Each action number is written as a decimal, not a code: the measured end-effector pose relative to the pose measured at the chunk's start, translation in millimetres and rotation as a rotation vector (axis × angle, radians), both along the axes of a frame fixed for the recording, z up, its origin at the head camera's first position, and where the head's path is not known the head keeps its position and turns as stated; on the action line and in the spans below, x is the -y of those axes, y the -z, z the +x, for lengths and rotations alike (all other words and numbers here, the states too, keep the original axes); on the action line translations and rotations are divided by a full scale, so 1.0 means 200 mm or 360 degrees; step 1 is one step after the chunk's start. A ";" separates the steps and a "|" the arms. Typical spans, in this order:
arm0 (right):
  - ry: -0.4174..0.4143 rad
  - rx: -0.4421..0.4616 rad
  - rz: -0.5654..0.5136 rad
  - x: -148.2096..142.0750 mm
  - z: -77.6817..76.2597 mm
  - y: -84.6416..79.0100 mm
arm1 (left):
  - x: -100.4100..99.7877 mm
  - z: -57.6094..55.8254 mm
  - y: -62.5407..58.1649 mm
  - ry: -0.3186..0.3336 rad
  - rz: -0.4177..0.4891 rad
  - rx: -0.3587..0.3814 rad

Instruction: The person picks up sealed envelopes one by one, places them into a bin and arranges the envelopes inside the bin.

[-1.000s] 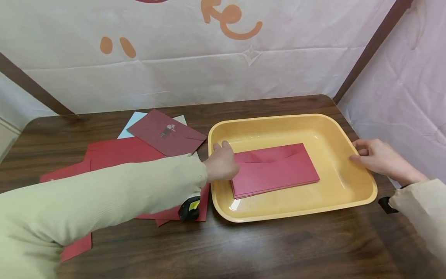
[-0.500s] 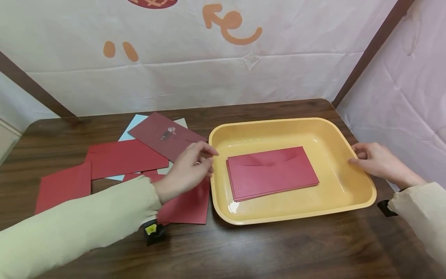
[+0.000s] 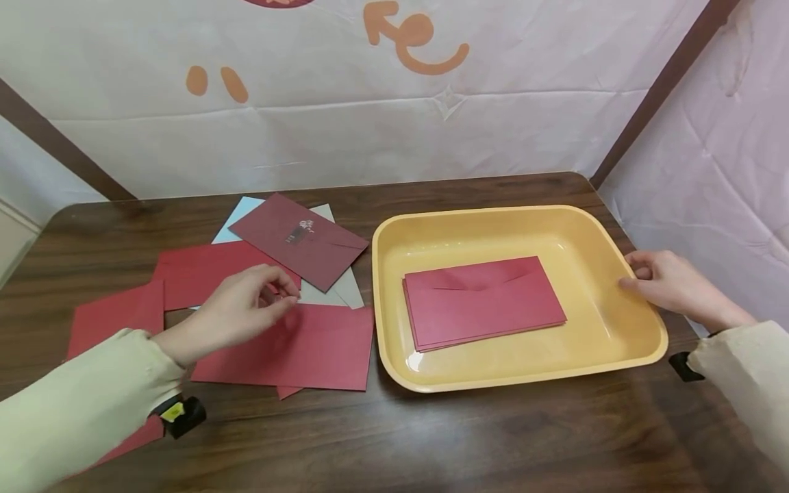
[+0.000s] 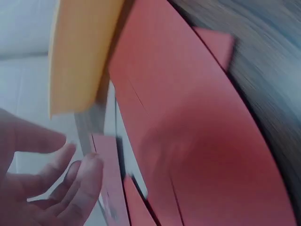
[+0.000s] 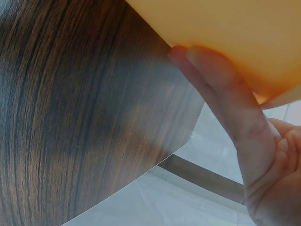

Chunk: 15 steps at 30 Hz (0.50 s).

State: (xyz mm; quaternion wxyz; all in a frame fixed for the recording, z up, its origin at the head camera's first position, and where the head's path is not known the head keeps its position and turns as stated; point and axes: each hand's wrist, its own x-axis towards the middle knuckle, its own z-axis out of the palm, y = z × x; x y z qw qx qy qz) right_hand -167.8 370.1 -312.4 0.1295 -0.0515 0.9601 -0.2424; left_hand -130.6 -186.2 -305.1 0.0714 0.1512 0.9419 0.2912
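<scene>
My left hand (image 3: 243,305) hovers over a red envelope (image 3: 327,349) at the left of the tray, fingers loosely bent. In the left wrist view a gap shows between its thumb and fingers, with nothing held. At the right, my right hand (image 3: 674,284) grips the side of the yellow tray (image 3: 524,381), thumb over the rim. The right wrist view has its fingers (image 5: 225,89) flat against the tray's outer wall. Inside the tray lies a neat stack of red envelopes (image 3: 487,301), flap side up.
Beyond the left hand, a maroon envelope (image 3: 314,250) with a printed mark overlaps a grey envelope (image 3: 345,291) and a light blue one (image 3: 237,216). More red envelopes (image 3: 117,315) spread leftward across the dark wooden table (image 3: 444,445). A printed fabric backdrop (image 3: 333,144) stands behind.
My left hand has withdrawn from the envelope stack in the tray, passing left over the tray's rim to the loose envelopes. The right hand keeps its grip on the tray.
</scene>
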 end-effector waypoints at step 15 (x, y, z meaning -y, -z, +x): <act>0.0005 -0.0004 0.0037 0.00 0.00 0.00 | 0.45 0.09 0.06 0.0247 -0.0604 0.0196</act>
